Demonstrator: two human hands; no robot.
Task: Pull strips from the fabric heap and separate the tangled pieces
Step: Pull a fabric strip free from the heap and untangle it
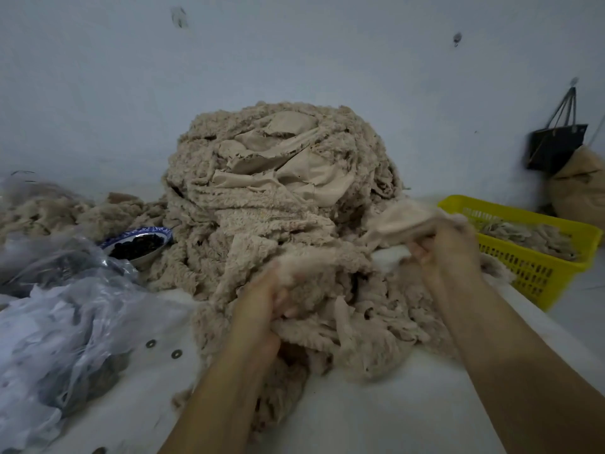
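A tall heap of beige fleecy fabric strips [268, 178] fills the middle of the white table, against the wall. My left hand [262, 309] grips a fluffy strip [314, 270] at the heap's near foot, fingers curled into the pile. My right hand [448, 247] holds the other end of a beige piece [402, 217] raised to the right of the heap, near the yellow basket. The fabric stretches between both hands and is blurred. More tangled strips [370, 335] lie below and between my forearms.
A yellow plastic basket [537, 273] with sorted strips sits at the right edge. A blue-rimmed bowl [140, 244] of dark bits stands left of the heap. Clear plastic bags [59, 316] cover the left. Two metal washers [163, 348] lie on the table. A dark bag [556, 145] hangs on the wall.
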